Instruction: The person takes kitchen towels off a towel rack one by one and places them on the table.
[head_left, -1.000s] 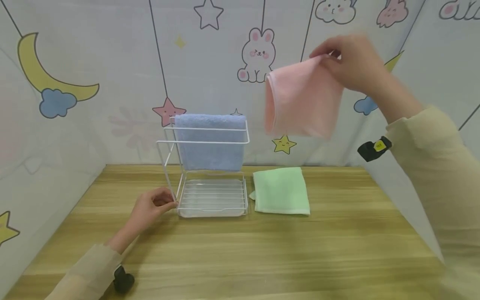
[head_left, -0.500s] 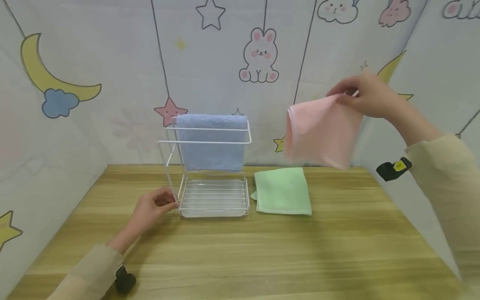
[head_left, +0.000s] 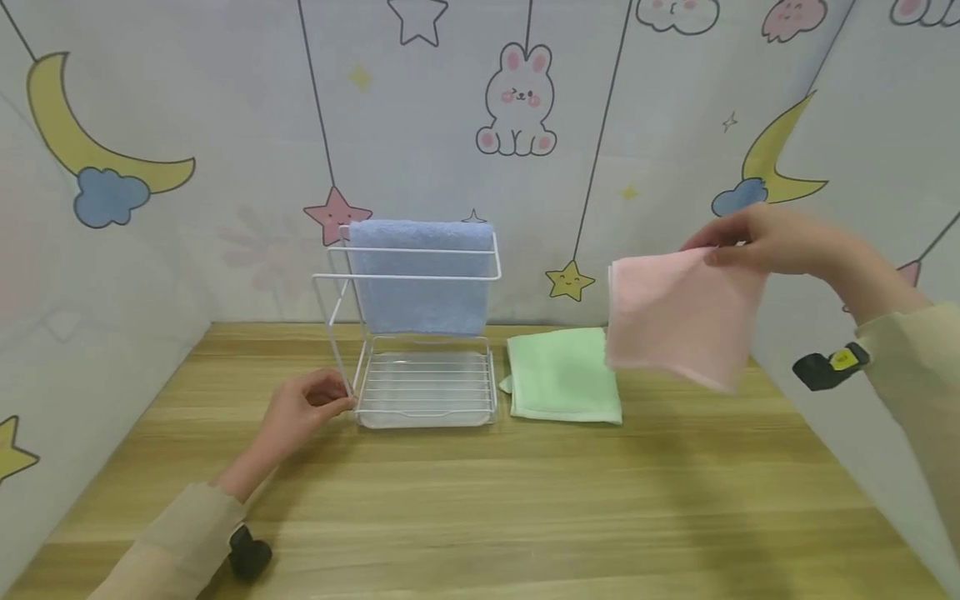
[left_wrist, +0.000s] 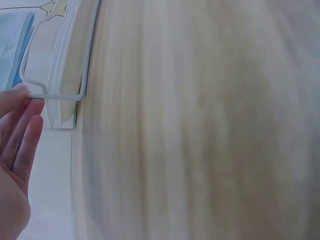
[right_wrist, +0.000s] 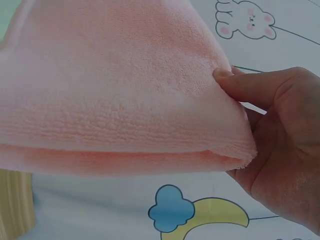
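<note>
Blue towel hangs; left fingers pinch rack, right fingers pinch pink towel; it and green towel seemingly remain.

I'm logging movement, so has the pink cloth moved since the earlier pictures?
Yes: in the head view, the pink cloth has moved down and to the right, away from the printed rabbit.

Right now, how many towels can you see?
3: the blue towel hangs at the back of the white rack, the green towel lies to its right on the table, the pink towel hangs from the right hand. I can't see underneath the green one.
</note>
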